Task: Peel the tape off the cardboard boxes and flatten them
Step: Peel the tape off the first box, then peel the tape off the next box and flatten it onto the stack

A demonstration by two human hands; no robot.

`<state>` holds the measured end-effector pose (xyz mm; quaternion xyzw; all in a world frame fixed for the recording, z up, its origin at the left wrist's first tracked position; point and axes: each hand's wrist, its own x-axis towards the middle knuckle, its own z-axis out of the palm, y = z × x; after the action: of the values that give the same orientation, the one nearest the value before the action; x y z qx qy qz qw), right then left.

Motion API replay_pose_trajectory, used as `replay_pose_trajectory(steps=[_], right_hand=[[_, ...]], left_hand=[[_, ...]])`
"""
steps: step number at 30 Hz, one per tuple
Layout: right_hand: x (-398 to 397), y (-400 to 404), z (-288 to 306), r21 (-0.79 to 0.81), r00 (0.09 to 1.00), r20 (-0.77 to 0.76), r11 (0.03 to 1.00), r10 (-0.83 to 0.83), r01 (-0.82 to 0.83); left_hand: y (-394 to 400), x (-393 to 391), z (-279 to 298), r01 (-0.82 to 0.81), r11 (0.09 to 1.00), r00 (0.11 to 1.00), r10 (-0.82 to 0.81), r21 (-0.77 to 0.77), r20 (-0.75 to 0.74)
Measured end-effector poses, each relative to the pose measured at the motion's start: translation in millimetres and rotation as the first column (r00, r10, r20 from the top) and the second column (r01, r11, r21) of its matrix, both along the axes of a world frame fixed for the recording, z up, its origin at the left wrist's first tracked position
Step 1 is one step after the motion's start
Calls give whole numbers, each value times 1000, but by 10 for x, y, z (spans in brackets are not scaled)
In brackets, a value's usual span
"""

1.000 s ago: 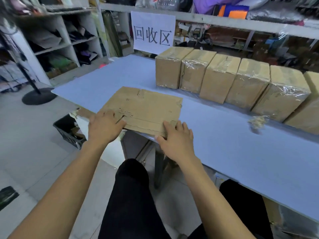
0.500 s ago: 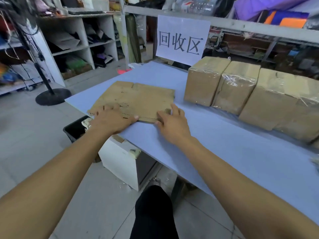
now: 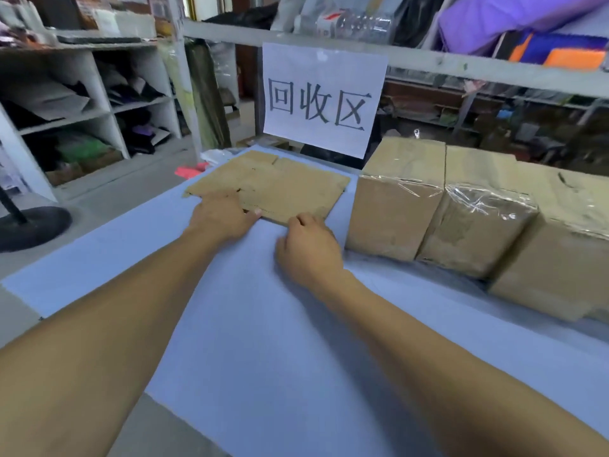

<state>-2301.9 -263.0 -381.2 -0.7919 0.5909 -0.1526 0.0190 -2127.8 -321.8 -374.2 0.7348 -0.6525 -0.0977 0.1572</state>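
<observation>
wide blue table [image 3: 263,341] filling the view, sign with three characters [image 3: 324,100] hanging at the far edge. along the right, a row of still-taped cardboard boxes [image 3: 461,209], upright, shoulder to shoulder, clear tape glinting and wrinkled over the top corners. lying flat at the far left of the table, just beside the nearest box, one flattened box [image 3: 273,189], flaps spread, tape apparently gone. left hand [image 3: 220,217] pressing palm-down on its near edge, fingers straight, thumb tip out to the right. right hand [image 3: 308,247] down on the table at the sheet's near right corner, fingers curled under; holding something or nothing, cannot tell from behind the knuckles. looks like one box done, several waiting. probably light and stiff, that flat sheet, likely to slide easily on the smooth cover, so best taken by an edge or steered with a flat palm. standing boxes likely light too, possibly empty; tape thin, slick, prone to tearing, so better started at a wrinkled loose end near a top corner than at the tight middle.
</observation>
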Motion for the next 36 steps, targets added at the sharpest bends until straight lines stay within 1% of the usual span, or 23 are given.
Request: replay_pose_trajectory(steps=[3,5,6,8,9,10,11,12,13,14,15,16,17,18,19,21,24,27,30,32,33,34,36], right_hand=[[-28,-148,-86,68,999,-35,997,34,-32],[-42,-152,-75,58,999,-23,997,49,-47],[-44,-130,-67,8,998,18,998,66,-66],[-59,8,-8,-113,978,177,989,113,-94],[-87,112,24,-177,959,237,978,154,-114],[-136,228,52,-261,944,267,957,196,-125],[-208,363,72,-355,929,289,928,229,-118],[-303,498,77,-443,908,324,891,267,-104],[-428,646,102,-497,882,378,866,280,-62],[-575,771,111,-516,850,457,856,262,14],[-735,892,128,-494,802,559,861,209,119],[-888,989,160,-421,738,663,877,124,232],[-1025,1040,201,-314,669,743,892,17,325],[-1137,1046,249,-193,610,788,905,-87,379],[-1226,1023,292,-71,570,801,917,-181,392],[-1332,966,391,88,566,778,940,-272,331],[-1381,944,475,170,565,785,966,-252,195],[-1393,1033,522,188,550,802,972,-235,142],[-1372,1314,557,160,565,802,981,-193,108],[-1378,1604,567,149,543,818,982,-190,119],[-1399,1760,576,138,520,832,980,-192,141],[-1432,1928,585,124,490,850,977,-194,172],[-1509,2294,629,108,397,898,970,-190,220]], left_hand=[[-246,-72,-90,-34,998,998,31,53,46],[-260,-99,-102,-70,992,995,62,105,76],[-225,-130,-87,-99,987,991,86,128,99],[-85,-253,-8,-181,971,979,164,153,117],[30,-358,49,-207,971,976,197,120,92],[128,-471,92,-199,980,979,198,28,45],[213,-599,145,-155,982,988,153,-104,-26],[304,-733,217,-91,972,989,62,-216,-135],[406,-872,306,-25,960,959,-56,-278,-278],[497,-1016,401,33,952,891,-167,-305,-423],[579,-1159,483,90,947,794,-256,-308,-552],[669,-1294,558,149,943,698,-314,-299,-644],[763,-1422,628,201,936,625,-350,-290,-698],[830,-1533,674,238,927,569,-374,-289,-732],[885,-1635,706,251,922,525,-385,-294,-759],[984,-1746,722,213,933,468,-358,-290,-808],[1114,-1710,744,181,957,446,-287,-228,-848],[1318,-1618,781,128,973,462,-230,-192,-857],[1677,-1591,804,26,982,561,-171,-189,-810],[2030,-1641,785,-9,981,617,-145,-192,-774],[2232,-1689,784,-20,982,616,-136,-188,-776],[2447,-1752,784,-33,984,588,-123,-175,-799],[2896,-1903,782,-57,987,464,-107,-151,-879]])
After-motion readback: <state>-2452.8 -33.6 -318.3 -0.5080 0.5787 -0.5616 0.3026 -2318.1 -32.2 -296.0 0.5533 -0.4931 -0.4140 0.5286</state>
